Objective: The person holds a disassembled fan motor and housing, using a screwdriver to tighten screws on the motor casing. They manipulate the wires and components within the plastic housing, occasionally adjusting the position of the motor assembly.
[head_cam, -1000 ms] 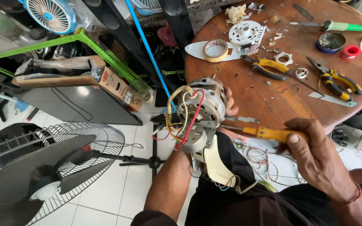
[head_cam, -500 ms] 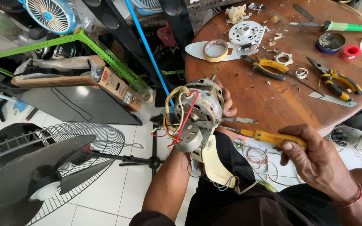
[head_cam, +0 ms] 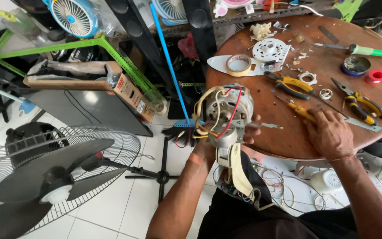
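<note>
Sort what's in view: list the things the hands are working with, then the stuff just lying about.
In hand:
- fan motor, held by the left hand
- yellow-handled screwdriver, under the right hand on the round table

Lying about:
- tape roll
- yellow pliers
- standing fan
- cardboard box

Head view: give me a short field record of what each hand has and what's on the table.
left hand: holds fan motor with loose coloured wires, beside the table edge
right hand: on round wooden table, resting on yellow-handled screwdriver
near right hand: yellow-handled pliers, second pliers
farther back: tape roll, white round plate
floor, left: standing fan
</note>
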